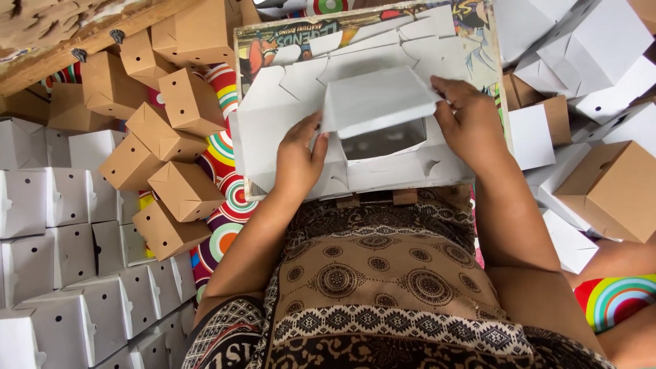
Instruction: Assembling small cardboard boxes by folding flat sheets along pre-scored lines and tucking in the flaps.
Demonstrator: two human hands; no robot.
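Both hands folding white die-cut box blank (pixel 355 147) lying flat on lap board (pixel 287 37), long axis left-right. Left hand (pixel 301 160) pinching raised flap's (pixel 379 99) left edge; right hand (pixel 471 119) gripping right end. Flap between hands, equally near. Brown boxes (pixel 164 143) stacked off board's left edge.

1. A heap of folded brown boxes (pixel 164 137) lies well off to the left hand's outer side.
2. Rows of folded white boxes (pixel 68 260) sit below those, nearer the left elbow.
3. More white boxes (pixel 588 48) pile up beyond the right hand.
4. One brown box (pixel 611 188) rests beside the right forearm.
5. A cloth with coloured rings (pixel 229 198) shows underneath.
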